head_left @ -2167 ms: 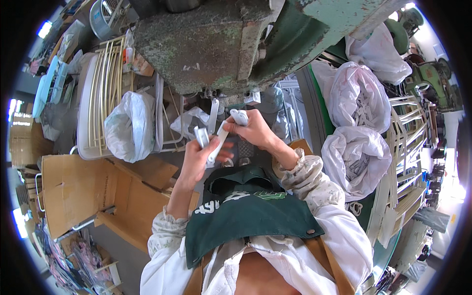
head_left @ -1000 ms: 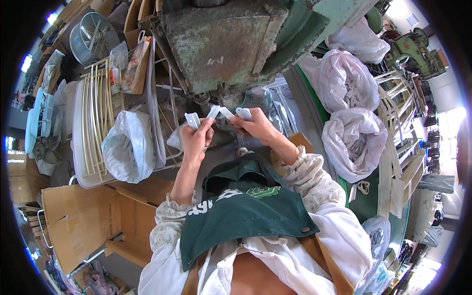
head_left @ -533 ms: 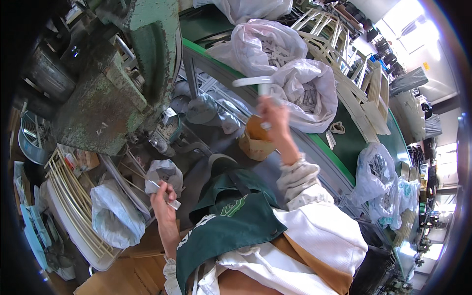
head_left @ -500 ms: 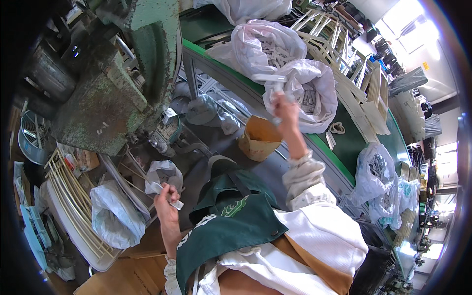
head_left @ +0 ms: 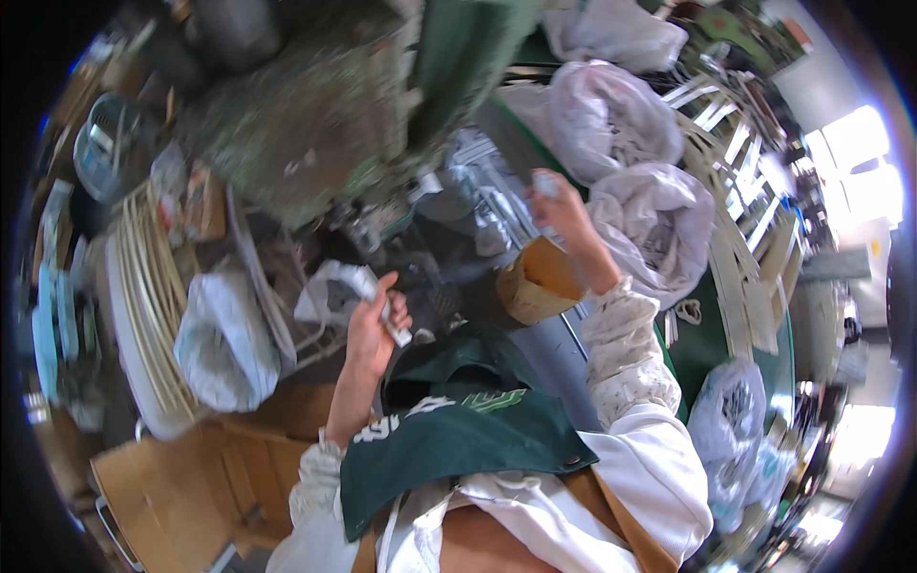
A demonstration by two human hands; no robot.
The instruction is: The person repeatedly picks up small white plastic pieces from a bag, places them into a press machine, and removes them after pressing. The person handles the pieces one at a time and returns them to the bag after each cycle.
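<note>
My left hand (head_left: 375, 334) is closed round a short white bar-like piece (head_left: 398, 336) whose two ends stick out of the fist, just above my dark green apron (head_left: 478, 430). My right hand (head_left: 565, 218) is raised at the edge of the bench, left of two white sacks. A small pale piece (head_left: 545, 184) shows at its fingertips, too blurred to name. Loose grey-white parts lie in the nearer sack (head_left: 683, 205) and the farther sack (head_left: 587, 115). Below the right hand stands an open brown paper container (head_left: 521, 298).
A worn green machine (head_left: 315, 124) fills the far left and middle. At the left lie a tray of curved cream strips (head_left: 153, 315) and a white plastic bag (head_left: 224, 344). A cardboard box (head_left: 181, 477) sits lower left. Pale frames (head_left: 731, 220) and filled clear bags (head_left: 731, 411) occupy the right bench.
My right hand has drawn back from over the nearer sack, toward the machine. My left hand has risen inward, still gripping its white piece. The whole view has turned somewhat.
</note>
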